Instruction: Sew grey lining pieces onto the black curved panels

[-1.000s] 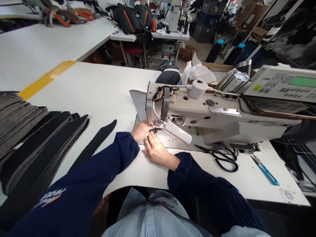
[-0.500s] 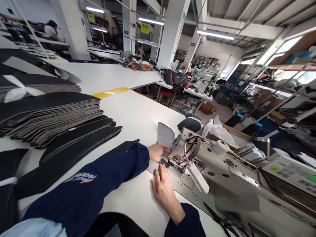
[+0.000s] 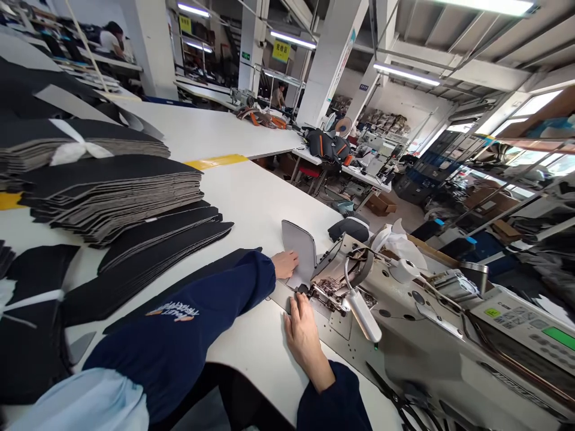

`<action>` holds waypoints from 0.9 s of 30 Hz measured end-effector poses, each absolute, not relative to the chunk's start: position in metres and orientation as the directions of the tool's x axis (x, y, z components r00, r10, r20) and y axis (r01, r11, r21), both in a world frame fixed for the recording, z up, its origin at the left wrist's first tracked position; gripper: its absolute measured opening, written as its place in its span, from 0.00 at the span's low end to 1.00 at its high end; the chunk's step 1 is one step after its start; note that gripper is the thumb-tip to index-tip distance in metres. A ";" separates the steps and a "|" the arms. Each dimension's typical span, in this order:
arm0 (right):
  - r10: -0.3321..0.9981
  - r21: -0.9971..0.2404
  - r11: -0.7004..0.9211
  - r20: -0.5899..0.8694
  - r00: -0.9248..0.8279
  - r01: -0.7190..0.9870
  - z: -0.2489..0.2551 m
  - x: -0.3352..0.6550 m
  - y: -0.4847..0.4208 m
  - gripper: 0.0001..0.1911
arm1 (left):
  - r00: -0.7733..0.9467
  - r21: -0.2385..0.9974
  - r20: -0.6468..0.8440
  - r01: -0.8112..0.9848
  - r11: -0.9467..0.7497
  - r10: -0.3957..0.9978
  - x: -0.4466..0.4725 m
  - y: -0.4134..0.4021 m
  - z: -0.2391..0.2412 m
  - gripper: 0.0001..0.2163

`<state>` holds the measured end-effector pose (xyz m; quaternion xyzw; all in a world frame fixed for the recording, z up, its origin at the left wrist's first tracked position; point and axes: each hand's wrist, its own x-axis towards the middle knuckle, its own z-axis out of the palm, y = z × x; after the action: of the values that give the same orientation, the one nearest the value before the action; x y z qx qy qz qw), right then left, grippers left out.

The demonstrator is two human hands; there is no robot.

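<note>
My left hand [image 3: 284, 264] lies with its fingers over the edge of a curved grey panel [image 3: 299, 251], which stands up beside the sewing machine head [image 3: 404, 311]. My right hand [image 3: 305, 338] rests on the machine bed with its fingertips at a dark piece of material [image 3: 302, 290] by the presser foot [image 3: 321, 291]. The needle is hidden behind the machine parts and the lamp. Both hands stay close to the foot, on either side of the panel's lower end.
Stacks of black-and-grey cut pieces [image 3: 112, 197] cover the long white table [image 3: 269, 203] to my left. Black-handled scissors [image 3: 395, 401] lie at the lower right, and a control panel [image 3: 521, 323] stands on the right. A co-worker [image 3: 112, 42] sits far back.
The view has swung upward and tilted, showing much more of the workshop. My left hand has shifted from beside the foot onto the grey panel's edge, further from my right hand.
</note>
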<state>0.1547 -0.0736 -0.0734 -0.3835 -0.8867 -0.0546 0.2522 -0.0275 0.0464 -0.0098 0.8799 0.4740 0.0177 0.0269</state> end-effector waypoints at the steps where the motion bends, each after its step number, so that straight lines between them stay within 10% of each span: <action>1: 0.660 -0.107 0.697 0.481 -0.576 0.709 -0.075 0.155 -0.073 0.20 | 0.545 0.051 0.009 0.837 -0.545 0.839 -0.027 0.044 -0.008 0.12; 17: 0.436 -0.065 0.858 0.615 -0.657 0.509 -0.061 0.128 -0.096 0.21 | 0.646 0.004 -0.107 0.761 -0.649 0.756 -0.029 -0.078 0.076 0.11; 23: 0.324 -0.016 0.924 0.563 -0.761 0.382 -0.059 0.098 -0.121 0.15 | 0.393 0.289 -0.205 0.899 -0.328 0.896 -0.075 -0.100 0.092 0.06; 27: 0.366 -0.104 0.924 0.527 -0.767 0.369 -0.063 0.100 -0.122 0.17 | 0.042 0.245 -0.100 0.970 -0.016 0.994 -0.156 -0.085 0.094 0.07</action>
<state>0.0998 -0.1219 -0.0633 -0.1955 -0.9400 -0.0031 0.2795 -0.1562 -0.0849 0.0940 0.7111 0.6903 0.0498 0.1236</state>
